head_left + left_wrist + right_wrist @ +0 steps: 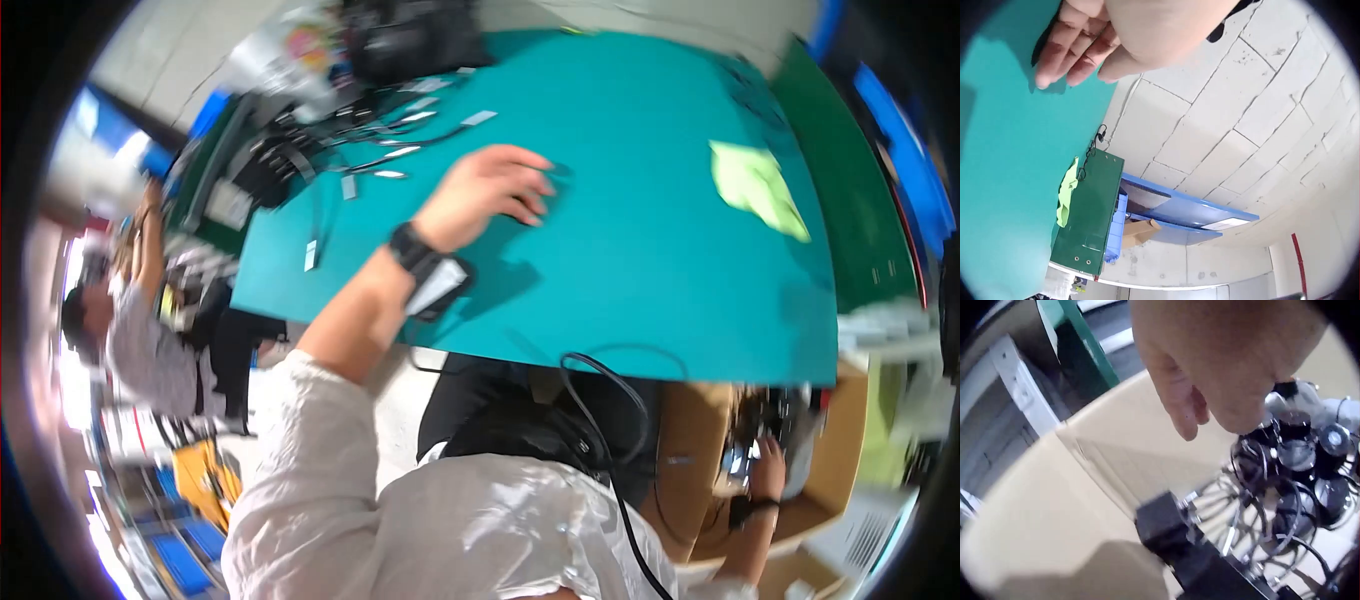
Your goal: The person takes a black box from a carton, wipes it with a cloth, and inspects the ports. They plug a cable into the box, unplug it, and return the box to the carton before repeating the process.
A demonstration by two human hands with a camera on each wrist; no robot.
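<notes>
My left hand (490, 195) hovers low over the green tabletop (620, 270), its fingers loosely bent and nothing between them. In the left wrist view the fingers of the left hand (1094, 47) point down toward the mat. Beside that hand lie several black cables with white tags (405, 150). My right hand (768, 470) reaches into a cardboard box (848, 440) at the lower right. The right wrist view shows the right hand (1222, 369) above coiled cables (1254, 506) and round black devices (1297, 453), fingers pointing downward and no held item visible.
A crumpled yellow-green cloth (758, 188) lies on the table's right side. A black bag (415, 40) and a clear plastic bag (290, 60) sit at the back left. A black cable (605, 440) hangs across my front. Another person (150, 340) is at the left.
</notes>
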